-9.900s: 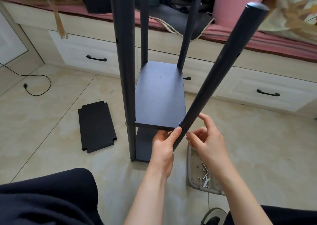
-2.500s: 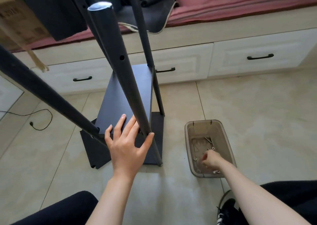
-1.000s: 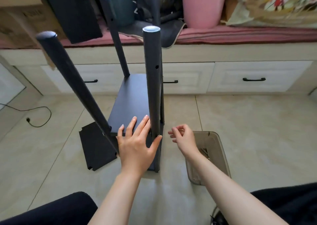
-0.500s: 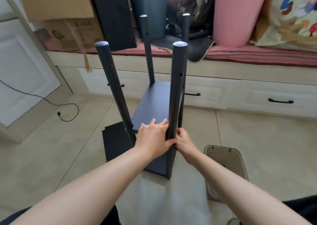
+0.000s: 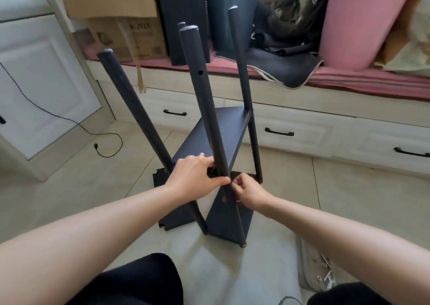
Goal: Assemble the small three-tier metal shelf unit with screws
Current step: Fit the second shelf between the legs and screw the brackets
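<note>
Bright, soft daylight, even across scene. Faint shadows on floor tiles [image 5: 290,188] just below grip. No harsh glare; pale sheen on pole caps [image 5: 189,28] above grip. Wide-angle bowing at edges. Motion blur far right of grip, around pink bucket [image 5: 356,25].

the one camera sits on the person's head. it looks forward and down, close over both arms, at the floor [image 5: 69,188] and the drawers [image 5: 290,130].
</note>
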Demonstrator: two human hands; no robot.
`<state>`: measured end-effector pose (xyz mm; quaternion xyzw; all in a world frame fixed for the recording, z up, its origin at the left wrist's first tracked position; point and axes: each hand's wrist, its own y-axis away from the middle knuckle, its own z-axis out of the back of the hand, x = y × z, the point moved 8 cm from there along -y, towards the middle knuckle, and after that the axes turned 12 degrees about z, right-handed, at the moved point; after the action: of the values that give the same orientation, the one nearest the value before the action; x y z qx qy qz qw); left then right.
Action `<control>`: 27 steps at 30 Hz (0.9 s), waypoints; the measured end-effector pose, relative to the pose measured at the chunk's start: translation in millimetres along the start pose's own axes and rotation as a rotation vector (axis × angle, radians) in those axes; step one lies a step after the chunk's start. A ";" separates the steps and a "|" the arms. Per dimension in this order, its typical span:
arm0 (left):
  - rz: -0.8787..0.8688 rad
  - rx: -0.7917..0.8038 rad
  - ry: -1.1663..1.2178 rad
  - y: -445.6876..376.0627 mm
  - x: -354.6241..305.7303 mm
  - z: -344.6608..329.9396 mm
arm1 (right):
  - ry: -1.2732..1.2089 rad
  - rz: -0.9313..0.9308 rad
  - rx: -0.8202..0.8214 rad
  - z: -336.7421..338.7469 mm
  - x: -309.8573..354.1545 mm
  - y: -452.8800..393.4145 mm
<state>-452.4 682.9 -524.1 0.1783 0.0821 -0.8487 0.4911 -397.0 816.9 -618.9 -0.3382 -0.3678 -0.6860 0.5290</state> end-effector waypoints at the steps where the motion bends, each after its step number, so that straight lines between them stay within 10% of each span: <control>1: 0.004 0.001 0.013 -2.0 5.3 3.0 | 0.026 -0.019 0.032 -2.9 -3.2 -1.2; 8: 0.061 -0.058 0.233 -9.7 43.0 17.7 | 0.103 -0.075 0.142 -15.1 -25.3 -22.5; 18: 0.357 0.030 0.772 -5.1 126.1 -36.9 | -0.132 -0.071 -0.230 -18.4 -61.6 -35.5; 27: 0.511 -0.085 1.123 28.2 178.2 -106.0 | -0.096 -0.032 -0.222 -39.9 -69.9 -42.2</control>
<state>-485.4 558.7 -689.2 0.5921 0.3167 -0.4768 0.5673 -426.3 823.1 -704.7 -0.4213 -0.3199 -0.7136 0.4592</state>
